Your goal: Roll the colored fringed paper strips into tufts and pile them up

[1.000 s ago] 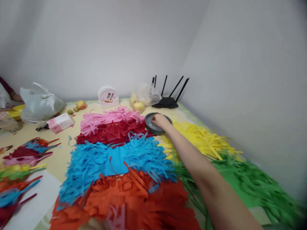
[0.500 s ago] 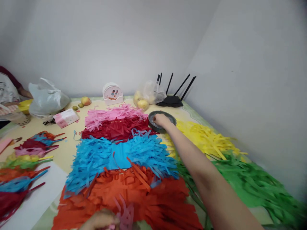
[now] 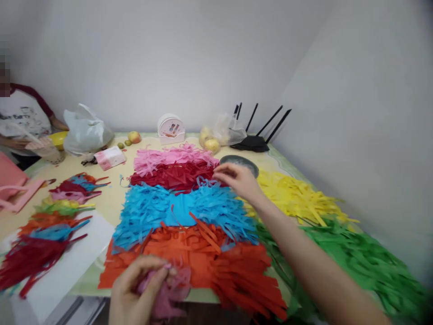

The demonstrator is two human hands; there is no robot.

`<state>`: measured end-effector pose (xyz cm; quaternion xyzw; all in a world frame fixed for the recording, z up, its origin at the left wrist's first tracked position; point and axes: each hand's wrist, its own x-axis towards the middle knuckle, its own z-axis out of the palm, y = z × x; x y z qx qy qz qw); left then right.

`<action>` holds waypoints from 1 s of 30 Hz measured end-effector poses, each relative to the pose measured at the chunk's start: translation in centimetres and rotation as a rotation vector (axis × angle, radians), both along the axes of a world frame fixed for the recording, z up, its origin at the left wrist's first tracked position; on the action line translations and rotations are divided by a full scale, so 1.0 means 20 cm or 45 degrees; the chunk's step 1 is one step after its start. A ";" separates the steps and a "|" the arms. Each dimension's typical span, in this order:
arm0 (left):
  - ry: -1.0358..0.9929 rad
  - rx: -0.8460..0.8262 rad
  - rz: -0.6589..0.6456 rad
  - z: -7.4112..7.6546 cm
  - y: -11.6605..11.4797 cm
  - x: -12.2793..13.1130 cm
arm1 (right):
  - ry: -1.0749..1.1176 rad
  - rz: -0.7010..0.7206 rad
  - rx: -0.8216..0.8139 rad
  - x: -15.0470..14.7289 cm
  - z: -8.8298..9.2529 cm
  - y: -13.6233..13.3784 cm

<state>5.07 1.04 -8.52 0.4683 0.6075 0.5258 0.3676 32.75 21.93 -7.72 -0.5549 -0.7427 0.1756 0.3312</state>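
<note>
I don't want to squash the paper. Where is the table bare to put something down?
Bare table shows in a strip between the blue fringe and the mixed-colour bundles on the left. The white sheet in front of that is partly free. The middle and right are crowded with paper fringe, and the back corner holds a dish, fruit bag and router.

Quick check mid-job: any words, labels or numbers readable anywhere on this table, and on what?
Nothing reads clearly.
White round box: coloured print, too blurred.
Pink pack: marks too small.
Other person's shirt: dark lettering, blurred.
Pink paper in the left hand: no print.
</note>
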 end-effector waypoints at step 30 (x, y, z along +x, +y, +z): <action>0.279 0.315 -0.344 0.10 -0.30 -0.18 | 0.917 0.438 -0.385 -0.73 0.05 -1.19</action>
